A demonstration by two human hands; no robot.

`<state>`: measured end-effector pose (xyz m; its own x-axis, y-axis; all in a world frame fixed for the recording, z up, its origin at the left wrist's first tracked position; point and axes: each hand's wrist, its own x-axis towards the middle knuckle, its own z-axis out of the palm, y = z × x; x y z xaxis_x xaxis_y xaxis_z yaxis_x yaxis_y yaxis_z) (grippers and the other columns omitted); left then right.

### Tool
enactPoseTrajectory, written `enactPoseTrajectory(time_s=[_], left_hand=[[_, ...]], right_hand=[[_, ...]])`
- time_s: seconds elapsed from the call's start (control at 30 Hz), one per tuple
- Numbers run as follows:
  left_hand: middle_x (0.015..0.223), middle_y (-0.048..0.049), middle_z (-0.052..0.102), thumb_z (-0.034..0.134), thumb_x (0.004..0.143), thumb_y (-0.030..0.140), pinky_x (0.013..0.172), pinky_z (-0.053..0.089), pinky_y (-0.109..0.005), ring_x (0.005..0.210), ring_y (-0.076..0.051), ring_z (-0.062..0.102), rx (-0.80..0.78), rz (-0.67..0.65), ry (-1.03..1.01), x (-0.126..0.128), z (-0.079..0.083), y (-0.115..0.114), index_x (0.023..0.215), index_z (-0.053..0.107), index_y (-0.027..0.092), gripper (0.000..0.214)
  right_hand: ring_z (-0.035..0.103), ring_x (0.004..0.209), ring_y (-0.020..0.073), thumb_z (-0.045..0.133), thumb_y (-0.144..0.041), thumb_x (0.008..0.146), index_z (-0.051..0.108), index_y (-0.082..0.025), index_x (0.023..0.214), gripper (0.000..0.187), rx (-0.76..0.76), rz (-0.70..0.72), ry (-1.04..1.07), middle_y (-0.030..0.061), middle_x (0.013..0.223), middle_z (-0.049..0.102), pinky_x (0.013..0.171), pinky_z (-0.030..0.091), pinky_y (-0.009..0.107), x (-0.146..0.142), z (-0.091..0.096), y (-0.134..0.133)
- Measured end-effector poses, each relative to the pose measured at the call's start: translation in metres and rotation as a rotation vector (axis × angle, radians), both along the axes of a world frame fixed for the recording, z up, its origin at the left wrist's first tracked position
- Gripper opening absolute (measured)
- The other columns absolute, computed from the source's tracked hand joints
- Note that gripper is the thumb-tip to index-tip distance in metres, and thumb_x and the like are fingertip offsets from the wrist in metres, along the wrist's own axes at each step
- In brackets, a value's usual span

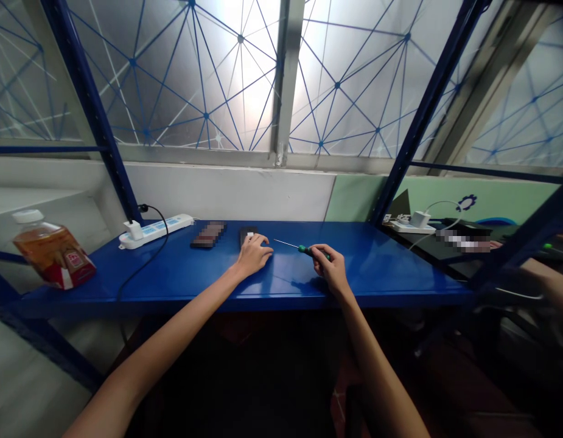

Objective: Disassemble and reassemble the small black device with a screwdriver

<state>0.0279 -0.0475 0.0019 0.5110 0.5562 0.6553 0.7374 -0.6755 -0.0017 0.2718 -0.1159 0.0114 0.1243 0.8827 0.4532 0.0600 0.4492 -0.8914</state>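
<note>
My right hand (pixel 330 267) is closed around the green and black handle of a screwdriver (pixel 304 249). The screwdriver's thin metal shaft points left toward my left hand (pixel 254 254), its tip a short way from those fingers. A dark oblong object (pixel 248 231) with a small white part lies under and behind my left hand, which covers much of it, so I cannot make out its kind. The left fingers are bent and spread, with a gap between thumb and forefinger. Left of them a dark phone-like slab (pixel 209 234), blurred on top, lies flat.
The blue tabletop (pixel 281 286) has blue posts at both sides. At left are a bottle of amber drink (pixel 55 250) and a white power strip (pixel 157 231) with a black cable hanging over the front edge. Another person's arm (pixel 548 274) is at the neighbouring table on the right.
</note>
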Motion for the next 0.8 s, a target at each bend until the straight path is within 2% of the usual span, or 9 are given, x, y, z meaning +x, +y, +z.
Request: enactPoseTrajectory(time_s=[0.1, 0.27, 0.5, 0.63, 0.8], left_hand=[[0.109, -0.0085, 0.067, 0.069, 0.086, 0.029, 0.090, 0.042, -0.042, 0.108, -0.026, 0.057, 0.012, -0.005, -0.130, 0.0004, 0.0029, -0.0014, 0.096, 0.077, 0.022, 0.015], [0.099, -0.0068, 0.070, 0.069, 0.087, 0.034, 0.083, 0.047, -0.038, 0.095, -0.023, 0.062, -0.034, -0.057, -0.276, 0.0004, 0.0050, -0.0007, 0.093, 0.076, 0.020, 0.017], [0.093, -0.0056, 0.071, 0.064, 0.088, 0.026, 0.076, 0.049, -0.034, 0.087, -0.020, 0.065, -0.035, -0.060, -0.289, 0.0013, 0.0044, -0.0007, 0.080, 0.075, 0.020, 0.014], [0.093, -0.0060, 0.070, 0.065, 0.088, 0.029, 0.075, 0.049, -0.034, 0.088, -0.020, 0.064, -0.023, -0.035, -0.285, 0.0013, 0.0054, -0.0022, 0.082, 0.075, 0.021, 0.014], [0.093, -0.0061, 0.070, 0.062, 0.089, 0.024, 0.076, 0.051, -0.033, 0.088, -0.020, 0.064, -0.028, -0.058, -0.287, 0.0006, 0.0059, -0.0026, 0.084, 0.075, 0.020, 0.014]], right_hand=[[0.037, 0.041, 0.0062, 0.068, -0.049, 0.080, 0.063, -0.016, 0.084, 0.033, -0.011, 0.002, -0.002, -0.0058, 0.052, 0.046, 0.040, 0.026, 0.021, -0.0004, 0.0005, 0.0000], [0.037, 0.041, 0.0069, 0.069, -0.050, 0.079, 0.063, -0.016, 0.082, 0.035, -0.037, 0.012, -0.027, -0.0059, 0.050, 0.045, 0.041, 0.027, 0.022, -0.0024, 0.0034, -0.0024], [0.038, 0.041, 0.0080, 0.069, -0.053, 0.077, 0.063, -0.016, 0.082, 0.038, -0.060, 0.016, -0.056, -0.0057, 0.049, 0.046, 0.041, 0.029, 0.023, -0.0034, 0.0046, -0.0034], [0.039, 0.041, 0.0083, 0.069, -0.054, 0.077, 0.063, -0.016, 0.083, 0.039, -0.070, 0.028, -0.061, -0.0054, 0.050, 0.047, 0.042, 0.029, 0.023, -0.0030, 0.0034, -0.0024], [0.038, 0.042, 0.0081, 0.068, -0.054, 0.078, 0.063, -0.016, 0.083, 0.038, -0.073, 0.033, -0.066, -0.0053, 0.050, 0.046, 0.042, 0.029, 0.023, -0.0032, 0.0042, -0.0034]])
